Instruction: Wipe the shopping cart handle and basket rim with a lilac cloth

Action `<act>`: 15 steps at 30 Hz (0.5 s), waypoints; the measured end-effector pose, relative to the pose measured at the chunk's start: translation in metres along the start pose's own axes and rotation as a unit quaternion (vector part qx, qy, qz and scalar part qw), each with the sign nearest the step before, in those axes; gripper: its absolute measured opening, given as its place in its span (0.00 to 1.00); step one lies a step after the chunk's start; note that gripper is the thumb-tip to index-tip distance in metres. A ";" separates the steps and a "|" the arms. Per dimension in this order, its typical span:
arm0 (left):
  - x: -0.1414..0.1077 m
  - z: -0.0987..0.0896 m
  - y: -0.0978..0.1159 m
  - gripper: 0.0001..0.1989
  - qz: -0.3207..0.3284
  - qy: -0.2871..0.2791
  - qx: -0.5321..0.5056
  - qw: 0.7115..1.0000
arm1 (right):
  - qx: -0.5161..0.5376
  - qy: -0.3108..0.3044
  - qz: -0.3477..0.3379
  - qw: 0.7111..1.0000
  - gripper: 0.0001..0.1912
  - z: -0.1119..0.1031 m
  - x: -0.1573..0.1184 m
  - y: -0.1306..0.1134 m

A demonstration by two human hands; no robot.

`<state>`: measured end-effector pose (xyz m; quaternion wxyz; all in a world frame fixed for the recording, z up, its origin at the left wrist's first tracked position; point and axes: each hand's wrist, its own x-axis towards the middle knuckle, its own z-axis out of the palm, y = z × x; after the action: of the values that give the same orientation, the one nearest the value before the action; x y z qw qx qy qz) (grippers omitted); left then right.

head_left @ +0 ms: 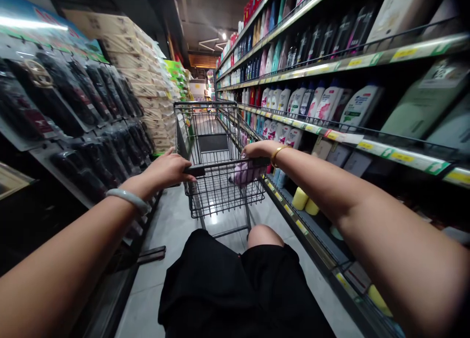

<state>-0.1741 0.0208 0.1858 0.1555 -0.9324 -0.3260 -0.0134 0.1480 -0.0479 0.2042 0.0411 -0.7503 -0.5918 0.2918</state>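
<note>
A dark wire shopping cart (pixel 205 201) stands in front of me in the aisle. My left hand (pixel 172 168) is closed round the left end of its black handle, with a pale bangle on that wrist. At the handle's right end rests my right hand (pixel 259 149), bent over it, a gold bracelet at the wrist; its fingertips are partly hidden. Below the right hand, a purple item (pixel 244 172) shows through the wire of the cart; its kind I cannot make out.
Shelves of shampoo bottles (pixel 328 101) and other bottles line the right side closely. On the left hang packaged belts (pixel 73 93), with stacked cartons (pixel 147 78) beyond. A dark metal foot (pixel 152 254) juts onto the tiled floor (pixel 143 291) at the left. The aisle runs straight ahead.
</note>
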 end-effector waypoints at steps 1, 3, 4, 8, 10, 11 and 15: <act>-0.001 0.002 -0.004 0.22 -0.009 -0.006 0.004 1.000 | 0.007 -0.007 -0.004 1.000 0.11 0.003 0.001 -0.002; -0.003 0.005 -0.009 0.21 -0.030 -0.006 0.016 0.999 | 0.033 -0.003 -0.044 0.998 0.08 0.007 0.005 -0.006; -0.003 0.006 -0.008 0.21 -0.039 0.002 0.016 0.999 | 0.046 0.001 -0.071 0.996 0.06 0.008 0.006 -0.008; 0.008 0.002 0.022 0.29 -0.038 0.067 -0.077 0.994 | 0.106 0.018 -0.200 0.974 0.05 0.008 0.013 -0.014; 0.021 -0.002 0.050 0.28 -0.037 0.104 -0.129 0.986 | 0.134 0.032 -0.245 0.960 0.07 0.008 0.016 -0.017; 0.029 -0.003 0.063 0.27 -0.051 0.116 -0.146 0.981 | 0.142 0.041 -0.254 0.956 0.07 0.009 0.017 -0.019; 0.052 0.002 0.101 0.27 -0.122 0.167 -0.179 0.962 | 0.132 0.064 -0.231 0.962 0.06 0.015 0.016 -0.026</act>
<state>-0.0713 -0.0220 0.1622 0.0358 -0.8829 -0.3986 -0.2457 0.1199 -0.0301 0.1961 0.2440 -0.5979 -0.7016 0.3012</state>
